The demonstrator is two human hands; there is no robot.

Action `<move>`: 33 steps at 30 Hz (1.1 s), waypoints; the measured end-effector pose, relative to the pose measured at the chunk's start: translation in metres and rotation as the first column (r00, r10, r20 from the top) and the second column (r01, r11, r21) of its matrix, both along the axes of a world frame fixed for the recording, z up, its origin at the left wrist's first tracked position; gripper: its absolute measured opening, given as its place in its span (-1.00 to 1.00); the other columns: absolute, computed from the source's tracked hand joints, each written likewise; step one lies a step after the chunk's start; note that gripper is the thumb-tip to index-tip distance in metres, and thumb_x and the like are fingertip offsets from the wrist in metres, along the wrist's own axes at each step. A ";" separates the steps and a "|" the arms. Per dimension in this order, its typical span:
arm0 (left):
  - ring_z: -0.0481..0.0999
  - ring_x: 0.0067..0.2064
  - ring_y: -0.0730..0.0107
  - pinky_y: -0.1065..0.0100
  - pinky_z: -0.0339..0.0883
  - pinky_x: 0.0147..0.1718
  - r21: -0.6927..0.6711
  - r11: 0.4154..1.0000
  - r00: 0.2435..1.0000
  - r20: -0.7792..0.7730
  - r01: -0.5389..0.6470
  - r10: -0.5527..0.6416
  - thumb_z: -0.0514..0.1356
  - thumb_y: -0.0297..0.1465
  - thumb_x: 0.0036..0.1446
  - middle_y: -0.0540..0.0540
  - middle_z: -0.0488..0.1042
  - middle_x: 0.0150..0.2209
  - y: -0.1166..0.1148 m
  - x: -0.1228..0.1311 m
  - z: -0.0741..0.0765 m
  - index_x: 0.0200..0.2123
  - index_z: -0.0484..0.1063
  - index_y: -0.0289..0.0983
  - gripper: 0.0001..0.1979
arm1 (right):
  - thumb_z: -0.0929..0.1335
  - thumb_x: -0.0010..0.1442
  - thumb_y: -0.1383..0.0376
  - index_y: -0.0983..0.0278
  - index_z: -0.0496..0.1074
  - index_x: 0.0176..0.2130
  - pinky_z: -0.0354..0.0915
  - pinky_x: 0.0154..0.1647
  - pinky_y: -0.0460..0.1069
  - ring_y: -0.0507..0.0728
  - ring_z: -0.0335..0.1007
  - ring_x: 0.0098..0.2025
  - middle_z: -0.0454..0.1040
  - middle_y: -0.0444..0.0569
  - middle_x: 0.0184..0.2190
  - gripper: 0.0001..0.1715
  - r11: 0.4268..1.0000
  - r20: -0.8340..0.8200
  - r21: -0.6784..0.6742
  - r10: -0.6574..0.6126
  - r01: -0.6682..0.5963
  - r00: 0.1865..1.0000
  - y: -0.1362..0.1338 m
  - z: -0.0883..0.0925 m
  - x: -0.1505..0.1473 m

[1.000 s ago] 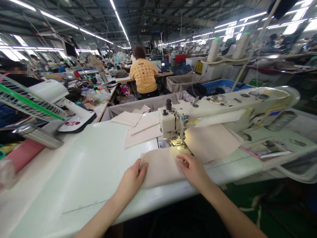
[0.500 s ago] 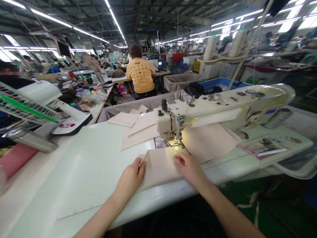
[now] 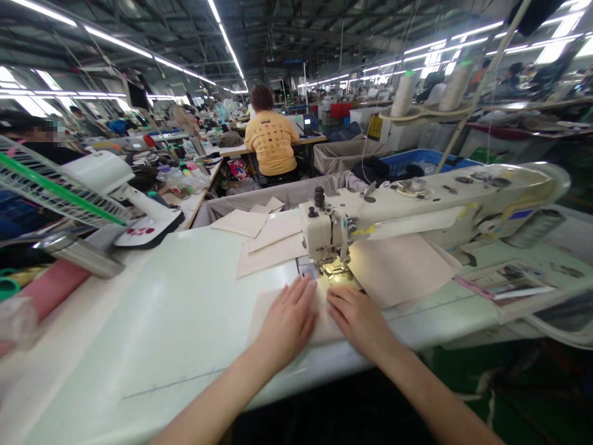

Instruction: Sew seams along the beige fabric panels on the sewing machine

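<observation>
A pale beige fabric piece (image 3: 262,312) lies on the sewing machine's table in front of the needle area. My left hand (image 3: 290,312) rests flat on it, fingers stretched toward the machine. To its right, my right hand (image 3: 359,318) lies on the same piece, fingers extended leftward and thumb slightly apart. Both hands cover much of the fabric. Just beyond the fingertips is the lit presser foot (image 3: 334,268) of the sewing machine (image 3: 324,228); whether the fabric's far edge reaches under it is hard to tell.
Several beige pieces (image 3: 273,238) overlap left of the machine head, and a larger beige panel (image 3: 403,269) lies beneath its arm. A white fan (image 3: 148,225) and a steel flask (image 3: 88,253) stand left. Thread cones (image 3: 403,93) rise behind. A person in yellow (image 3: 271,142) sits ahead.
My left hand has let go of the fabric's raised left edge and moved right to lie flat on it. My right hand's pinch has loosened. The view has shifted slightly left.
</observation>
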State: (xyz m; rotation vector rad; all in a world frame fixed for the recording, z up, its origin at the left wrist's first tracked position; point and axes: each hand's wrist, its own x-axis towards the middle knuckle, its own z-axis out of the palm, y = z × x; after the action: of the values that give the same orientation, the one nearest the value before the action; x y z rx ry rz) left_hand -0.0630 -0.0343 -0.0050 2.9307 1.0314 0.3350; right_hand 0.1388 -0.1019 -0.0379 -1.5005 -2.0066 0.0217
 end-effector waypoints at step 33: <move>0.22 0.36 0.04 -0.07 0.13 0.31 -0.155 0.964 0.977 0.009 0.214 -0.215 0.04 -0.34 0.40 -0.25 0.24 0.34 0.016 0.004 0.000 0.27 0.30 -0.26 -0.58 | 0.27 0.39 0.34 0.26 0.51 -0.04 0.42 0.07 0.18 0.22 0.46 0.00 0.56 0.09 -0.04 -0.75 1.000 -0.086 0.022 0.014 -0.012 0.996 -0.005 0.000 0.003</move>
State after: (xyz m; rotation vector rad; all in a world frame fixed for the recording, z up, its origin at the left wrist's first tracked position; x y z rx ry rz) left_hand -0.0591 -0.0184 -0.0050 2.8663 0.6948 0.2261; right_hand 0.1423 -0.1067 -0.0382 -1.4484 -1.9426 0.0687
